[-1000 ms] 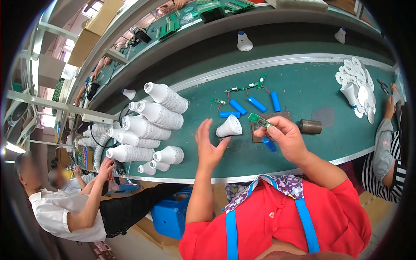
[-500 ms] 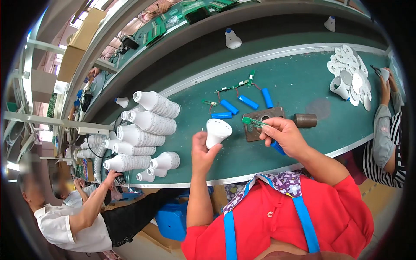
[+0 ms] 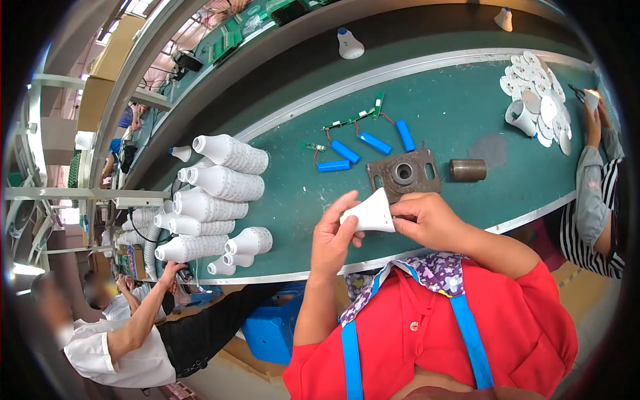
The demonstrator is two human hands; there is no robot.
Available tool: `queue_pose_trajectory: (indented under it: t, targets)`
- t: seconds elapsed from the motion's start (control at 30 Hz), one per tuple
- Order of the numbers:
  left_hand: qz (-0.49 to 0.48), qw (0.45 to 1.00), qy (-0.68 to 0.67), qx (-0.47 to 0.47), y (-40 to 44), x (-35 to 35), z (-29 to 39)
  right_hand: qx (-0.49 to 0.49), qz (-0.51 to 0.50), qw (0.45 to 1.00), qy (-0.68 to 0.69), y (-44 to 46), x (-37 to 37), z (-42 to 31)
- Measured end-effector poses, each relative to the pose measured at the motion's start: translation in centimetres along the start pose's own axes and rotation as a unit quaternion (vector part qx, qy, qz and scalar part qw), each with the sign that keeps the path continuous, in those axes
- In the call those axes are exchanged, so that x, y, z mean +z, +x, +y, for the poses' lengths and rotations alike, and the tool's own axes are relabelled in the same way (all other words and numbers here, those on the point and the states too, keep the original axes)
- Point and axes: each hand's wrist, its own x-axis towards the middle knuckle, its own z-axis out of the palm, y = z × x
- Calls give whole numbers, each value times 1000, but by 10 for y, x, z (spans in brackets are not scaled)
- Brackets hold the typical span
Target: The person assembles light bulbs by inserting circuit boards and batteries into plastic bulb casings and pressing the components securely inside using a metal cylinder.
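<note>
My left hand (image 3: 331, 241) is closed around a white cone-shaped bulb housing (image 3: 371, 213), its wide mouth turned right. At that mouth, the fingers of my right hand (image 3: 428, 219) are pinched together. The green circuit board they held half a second ago is now hidden by the hand and housing. Just beyond my hands lies a brown metal fixture (image 3: 427, 175) with a round hole, and to its right a dark metal cylinder (image 3: 468, 170) on its side. Several blue batteries (image 3: 345, 153) wired to small green boards (image 3: 351, 121) lie farther back.
Stacked white housings (image 3: 217, 203) stand along the left of the green bench (image 3: 300, 220). White round discs (image 3: 550, 110) are heaped at the far right, near a co-worker's hands (image 3: 593, 123). Another person (image 3: 113, 347) works at left. A blue stool (image 3: 270, 333) is below.
The housing has tipped over, its mouth now facing right, and has moved right. My right hand has come down against its mouth, and the circuit board has gone out of sight. The view shifted slightly.
</note>
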Motion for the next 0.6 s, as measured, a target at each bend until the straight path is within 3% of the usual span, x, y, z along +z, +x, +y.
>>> queue_pose_trajectory:
  t: [0.1,0.2,0.27,0.4,0.5,0.57,0.6]
  targets:
    - [-35,999,-11,-26,-1,3,-1,272,-72,936,214,-2,5,3]
    - [-74,997,-27,1,-3,8,0,289,-69,897,327,-5,8,12]
    - [-77,997,-28,-14,-5,8,-1,300,-67,880,362,-3,7,6]
    - [-76,995,-5,62,-4,6,-6,310,-76,870,376,-4,10,6]
    - [-88,994,-37,56,-4,0,-9,213,-46,941,259,-8,13,6]
    - [-115,990,-83,16,-4,-11,-21,62,-1,985,158,-8,17,11]
    - [-80,995,-65,14,-5,-8,-19,-15,21,994,106,-8,19,13]
